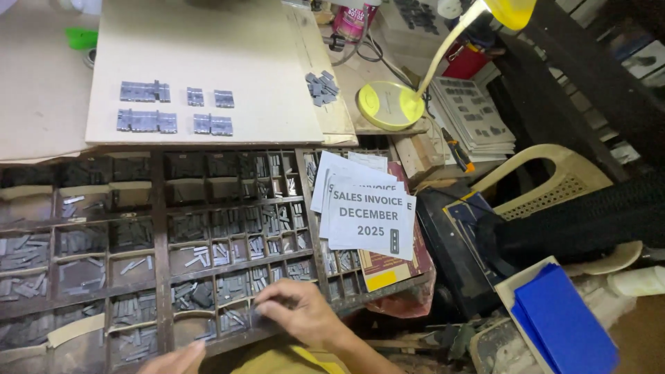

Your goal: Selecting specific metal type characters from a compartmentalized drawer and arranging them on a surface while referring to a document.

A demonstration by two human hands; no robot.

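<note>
Wooden type case underneath, right hand pinches a metal sort lying crosswise; left hand's grip unclear.

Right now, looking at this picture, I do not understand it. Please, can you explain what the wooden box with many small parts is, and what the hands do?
One camera worn on the person's head looks down at a workbench. The wooden tray is split into many small compartments holding little grey metal blocks. The right hand reaches into a compartment near the front edge; whether it holds a block cannot be told. The left hand shows only partly at the bottom edge. Above, a pale board carries short rows of blocks. Paper sheets lie on the tray's right side, beside a yellow lamp.
</note>
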